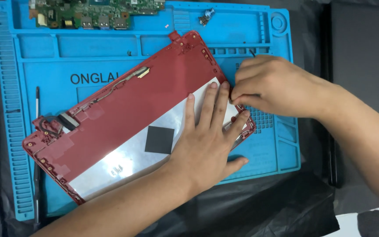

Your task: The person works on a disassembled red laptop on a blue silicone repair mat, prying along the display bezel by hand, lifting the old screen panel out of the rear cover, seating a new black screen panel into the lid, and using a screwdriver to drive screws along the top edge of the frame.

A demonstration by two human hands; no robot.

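A red laptop lid shell [123, 105] lies tilted, inside up, on a blue silicone work mat [44, 66]. A silvery foil sheet [128, 162] with a black square pad [159, 139] covers its lower half. A thin cable [110, 87] runs along its upper edge. My left hand [209, 136] presses flat on the foil near the shell's right end, fingers spread. My right hand [268, 85] pinches with closed fingertips at the shell's right edge, just above the left fingers; what it pinches is hidden.
A green circuit board [97, 12] lies at the mat's top edge, with a small metal hinge part [206, 16] to its right. A thin black tool [37, 131] lies along the mat's left side. A dark laptop body [365, 66] sits on the right, over black plastic sheeting [264, 206].
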